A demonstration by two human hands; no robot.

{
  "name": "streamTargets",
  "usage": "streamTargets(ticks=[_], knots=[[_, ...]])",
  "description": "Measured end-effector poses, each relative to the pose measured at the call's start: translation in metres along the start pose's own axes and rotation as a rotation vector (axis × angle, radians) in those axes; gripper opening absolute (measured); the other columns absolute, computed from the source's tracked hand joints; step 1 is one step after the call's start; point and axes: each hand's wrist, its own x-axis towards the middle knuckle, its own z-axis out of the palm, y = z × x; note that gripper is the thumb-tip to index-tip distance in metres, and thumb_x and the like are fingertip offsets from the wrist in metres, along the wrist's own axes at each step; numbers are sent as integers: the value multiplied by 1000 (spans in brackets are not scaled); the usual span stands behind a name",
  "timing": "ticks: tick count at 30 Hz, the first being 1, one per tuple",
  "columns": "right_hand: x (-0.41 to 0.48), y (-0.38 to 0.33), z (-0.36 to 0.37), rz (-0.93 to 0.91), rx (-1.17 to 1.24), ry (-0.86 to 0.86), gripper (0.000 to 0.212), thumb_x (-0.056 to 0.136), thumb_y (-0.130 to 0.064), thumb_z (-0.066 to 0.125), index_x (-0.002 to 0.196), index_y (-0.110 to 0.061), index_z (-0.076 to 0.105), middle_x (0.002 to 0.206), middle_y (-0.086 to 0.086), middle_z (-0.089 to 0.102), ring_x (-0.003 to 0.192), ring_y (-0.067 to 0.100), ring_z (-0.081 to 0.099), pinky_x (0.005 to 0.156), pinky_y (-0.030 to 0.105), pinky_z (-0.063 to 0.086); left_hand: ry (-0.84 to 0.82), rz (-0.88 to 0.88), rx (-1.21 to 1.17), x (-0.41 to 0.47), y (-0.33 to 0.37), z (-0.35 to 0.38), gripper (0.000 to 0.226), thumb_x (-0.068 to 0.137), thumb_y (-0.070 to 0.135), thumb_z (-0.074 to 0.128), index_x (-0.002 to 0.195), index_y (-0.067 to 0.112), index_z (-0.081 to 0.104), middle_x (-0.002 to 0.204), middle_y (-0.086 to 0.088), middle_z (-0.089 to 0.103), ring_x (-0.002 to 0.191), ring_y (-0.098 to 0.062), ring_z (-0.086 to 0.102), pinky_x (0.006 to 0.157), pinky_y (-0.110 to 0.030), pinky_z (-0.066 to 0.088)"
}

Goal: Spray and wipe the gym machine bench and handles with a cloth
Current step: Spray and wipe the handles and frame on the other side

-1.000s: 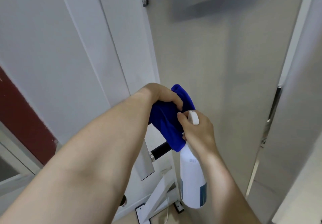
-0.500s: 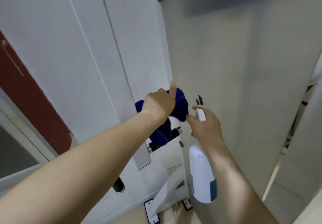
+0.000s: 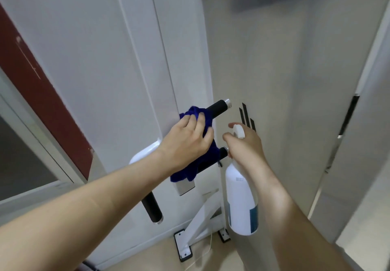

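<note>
Cloth (image 3: 195, 161), crumpled blue, drapes round black cylindrical handle (image 3: 218, 108).

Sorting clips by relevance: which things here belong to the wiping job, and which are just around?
In use:
left hand
blue cloth
upper black handle
right hand
white spray bottle

Just around:
lower black handle
red panel
white floor bracket

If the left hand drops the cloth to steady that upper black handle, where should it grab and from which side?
Grip the bare black sleeve of the upper handle, between the blue cloth and the metal end cap. Probably come from below and the front, fingers wrapping round the bar: it juts out from the white frame tilted upward, so its free end is open, and the left hand already sits just under it.
</note>
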Motion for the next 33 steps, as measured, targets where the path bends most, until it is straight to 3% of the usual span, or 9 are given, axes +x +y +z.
streamTargets(ticks=[3, 5, 9, 12, 19, 23, 27, 30, 33], knots=[[-8, 6, -8, 0, -16, 60, 40, 77, -15, 50, 114, 1, 54, 78, 13, 46, 66, 22, 46, 65, 34, 43, 66, 210, -82, -18, 8, -8, 9, 76, 0, 63, 76, 9, 65, 81, -11, 67, 71, -29, 60, 76, -39, 52], [-12, 9, -16, 13, 18, 97, 37, 78, -13, 50, 111, 4, 54, 79, 6, 48, 66, 21, 45, 65, 34, 42, -95, 264, -123, -27, 28, -11, 5, 74, 5, 68, 78, 8, 66, 76, -8, 66, 69, -27, 61, 73, -37, 52], [-15, 19, -29, 38, 46, 121, 29, 79, -14, 51, 103, -3, 62, 74, 7, 56, 64, 22, 49, 65, 34, 45, -440, -127, -307, 12, 68, -11, 18, 92, 7, 45, 105, 3, 56, 96, -12, 64, 84, -29, 63, 61, -34, 39], [-13, 33, -31, 69, 49, 119, 32, 77, -13, 52, 106, -2, 63, 81, 9, 62, 69, 22, 52, 68, 33, 46, -558, -422, -614, 50, 90, 14, 24, 93, 14, 50, 115, 5, 51, 109, -11, 64, 94, -31, 62, 61, -34, 36], [-11, 56, -26, 135, 109, 118, 21, 75, -13, 49, 85, 4, 54, 64, 5, 44, 62, 22, 34, 60, 36, 32, -597, -622, -887, 73, 93, 62, 31, 92, 35, 46, 113, 12, 47, 93, -7, 61, 80, -27, 59, 68, -37, 47], [-4, 56, -25, 144, 132, 127, 38, 74, -19, 50, 107, -20, 69, 74, -5, 60, 59, 16, 52, 62, 34, 46, -637, -784, -948, 75, 84, 75, 31, 97, 30, 32, 95, 10, 56, 69, -1, 55, 61, -21, 54, 57, -30, 38], [-3, 57, -23, 96, 94, 151, 31, 83, -13, 50, 106, -23, 68, 82, -1, 66, 68, 16, 60, 69, 36, 54, -808, -930, -1224, 79, 71, 72, 32, 98, 31, 31, 103, 9, 53, 79, -4, 56, 70, -20, 56, 61, -30, 41], [-7, 55, -19, 72, 108, 154, 27, 86, -9, 50, 99, -24, 68, 81, -1, 65, 67, 14, 58, 63, 30, 51, -723, -907, -1197, 67, 78, 60, 21, 98, 26, 35, 104, 9, 45, 78, -4, 54, 64, -19, 52, 55, -28, 38], [-8, 52, -16, 68, 125, 144, 23, 87, -7, 51, 96, -19, 68, 76, 1, 63, 63, 11, 56, 62, 25, 46, -491, -574, -856, 42, 99, 42, 34, 92, 17, 48, 124, 8, 38, 97, -11, 58, 74, -28, 56, 60, -37, 41]])
